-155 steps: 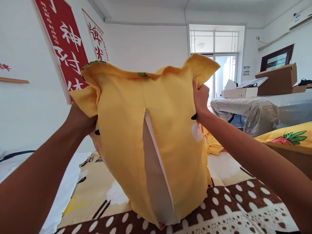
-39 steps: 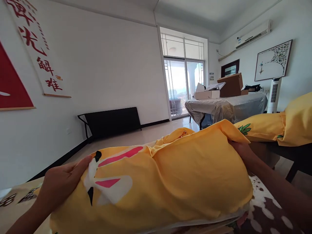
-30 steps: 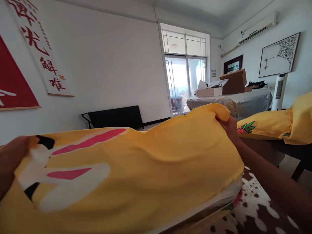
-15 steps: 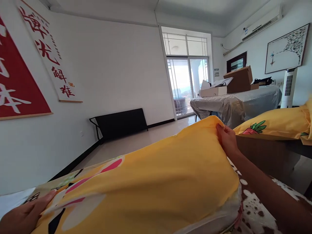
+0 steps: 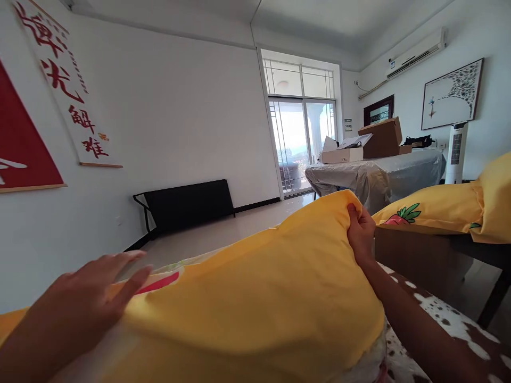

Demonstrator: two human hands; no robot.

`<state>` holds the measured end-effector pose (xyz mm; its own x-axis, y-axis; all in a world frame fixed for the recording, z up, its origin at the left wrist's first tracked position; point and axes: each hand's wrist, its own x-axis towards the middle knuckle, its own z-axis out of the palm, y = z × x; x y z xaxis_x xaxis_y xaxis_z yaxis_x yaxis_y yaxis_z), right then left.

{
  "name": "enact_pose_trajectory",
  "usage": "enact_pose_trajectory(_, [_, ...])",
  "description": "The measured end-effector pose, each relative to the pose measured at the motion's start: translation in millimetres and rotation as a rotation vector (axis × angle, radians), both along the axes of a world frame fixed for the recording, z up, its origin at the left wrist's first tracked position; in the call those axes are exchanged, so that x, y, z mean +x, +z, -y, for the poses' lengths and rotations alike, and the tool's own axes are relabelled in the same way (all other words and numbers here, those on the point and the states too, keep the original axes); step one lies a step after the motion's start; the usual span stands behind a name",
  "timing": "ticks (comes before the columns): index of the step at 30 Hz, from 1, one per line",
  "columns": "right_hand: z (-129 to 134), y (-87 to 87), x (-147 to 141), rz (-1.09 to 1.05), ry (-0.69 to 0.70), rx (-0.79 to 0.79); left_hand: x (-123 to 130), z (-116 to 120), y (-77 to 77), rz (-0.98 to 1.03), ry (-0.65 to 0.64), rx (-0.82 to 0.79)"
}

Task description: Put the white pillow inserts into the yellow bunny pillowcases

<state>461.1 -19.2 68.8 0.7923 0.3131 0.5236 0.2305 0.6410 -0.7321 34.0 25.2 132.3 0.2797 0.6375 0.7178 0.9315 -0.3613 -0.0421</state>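
A yellow pillowcase (image 5: 255,287) with a pink and white print stretches across the foreground. White material (image 5: 371,354) shows under its near right edge. My right hand (image 5: 361,231) pinches the far right corner of the pillowcase between thumb and fingers and holds it raised. Over the left part of the cloth, my left hand (image 5: 85,298) is open, thumb and fingers apart; whether it touches the cloth I cannot tell. Beneath, at the right, lies a brown and white spotted cover (image 5: 443,319).
At the right, a yellow pillow (image 5: 435,210) with a carrot print rests on a dark table (image 5: 423,255). Behind it stands a plastic-covered table (image 5: 347,173) with a cardboard box (image 5: 381,135). A black folded frame (image 5: 191,207) leans by the wall.
My left hand has let go of the cloth's left part, risen and moved right, with its fingers spread. My right hand still grips the corner. The view has shifted slightly.
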Motion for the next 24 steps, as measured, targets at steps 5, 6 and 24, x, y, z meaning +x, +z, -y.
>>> enact_pose_trajectory(5, [3, -4.4, 3, -0.035, 0.018, 0.091, 186, 47, 13.8, -0.159, -0.412, -0.023])
enact_pose_trajectory(6, [4, -4.5, 3, -0.043, 0.044, 0.107, 217, 53, 17.6, -0.165, -0.471, -0.043])
enact_pose_trajectory(24, [29, 12.2, 37, -0.096, 0.517, 0.146, 315, 76, 9.9, -0.439, -0.413, -0.24])
